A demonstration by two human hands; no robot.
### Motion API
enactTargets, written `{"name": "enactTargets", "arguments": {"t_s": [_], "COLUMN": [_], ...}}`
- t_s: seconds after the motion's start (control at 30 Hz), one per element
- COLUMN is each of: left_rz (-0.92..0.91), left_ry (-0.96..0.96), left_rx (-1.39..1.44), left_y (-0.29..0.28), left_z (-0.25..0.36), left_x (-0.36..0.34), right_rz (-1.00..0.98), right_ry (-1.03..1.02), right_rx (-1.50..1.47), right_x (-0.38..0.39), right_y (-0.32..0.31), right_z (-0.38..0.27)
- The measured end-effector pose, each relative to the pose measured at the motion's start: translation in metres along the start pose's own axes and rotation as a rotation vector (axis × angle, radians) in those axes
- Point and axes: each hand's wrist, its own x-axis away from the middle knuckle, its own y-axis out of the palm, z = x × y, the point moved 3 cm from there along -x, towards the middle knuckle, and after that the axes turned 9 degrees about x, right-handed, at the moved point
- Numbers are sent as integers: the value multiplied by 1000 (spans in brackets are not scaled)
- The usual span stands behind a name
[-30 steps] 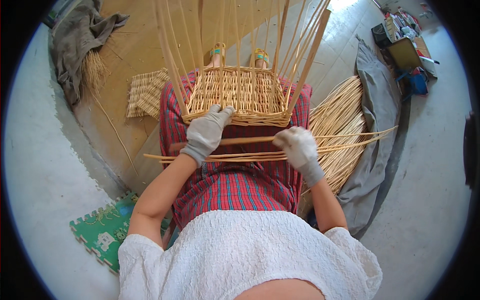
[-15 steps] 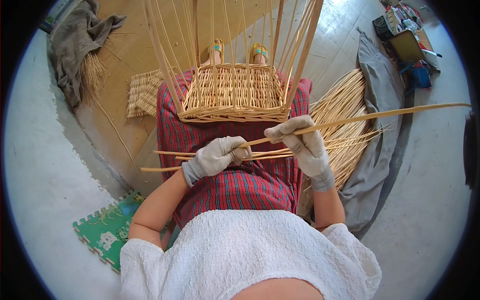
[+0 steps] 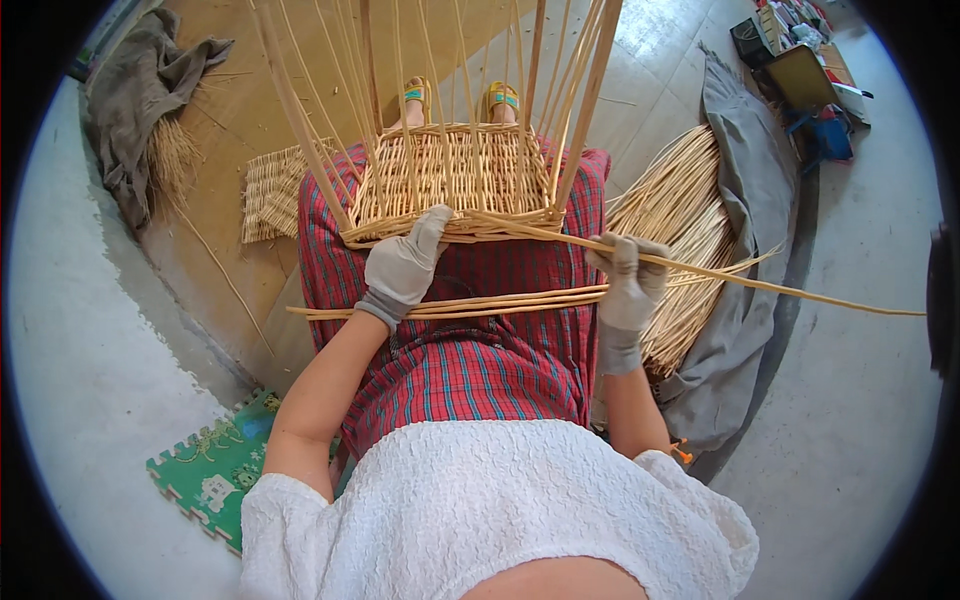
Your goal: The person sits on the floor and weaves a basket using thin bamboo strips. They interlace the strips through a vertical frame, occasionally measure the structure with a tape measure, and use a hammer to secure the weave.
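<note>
An unfinished wicker basket (image 3: 415, 160) rests on the red plaid cloth (image 3: 460, 375) over my lap. Its flat base is woven, and tall upright stakes rise past the top of the view. My gloved left hand (image 3: 405, 265) is closed at the basket's near edge, pinching the end of a long wicker rod (image 3: 780, 288) there; its fingertips are partly hidden. Farther along, my gloved right hand (image 3: 630, 285) grips that same rod, whose free end sticks out to the right. Several loose rods (image 3: 520, 301) lie across my lap below both hands.
A large bundle of wicker rods (image 3: 690, 215) lies on the right beside a grey cloth (image 3: 745, 160). Woven panels (image 3: 265, 200) and another cloth-covered bundle (image 3: 170, 165) are at left. A green foam mat (image 3: 215, 470) lies lower left; assorted items (image 3: 805, 80) stand upper right.
Both hands have brought the rod from above my lap to the basket's near edge. My left hand moved up and left; the rod now slopes down to the right.
</note>
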Motion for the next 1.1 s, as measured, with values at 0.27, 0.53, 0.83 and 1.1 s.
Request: {"name": "enactTargets", "arguments": {"t_s": [0.27, 0.53, 0.83, 1.1], "left_rz": [60, -561, -65, -38], "left_ry": [-184, -899, -826, -981], "left_rx": [295, 1152, 1007, 1073], "left_y": [-26, 12, 42, 29], "left_z": [20, 44, 53, 53], "left_x": [-21, -83, -51, -82], "right_rz": [-92, -212, -566, -255], "right_ry": [229, 370, -417, -350], "right_rx": [2, 68, 1079, 290], "right_x": [-14, -31, -101, -124], "right_y": [4, -3, 131, 233], "right_z": [32, 30, -27, 45]}}
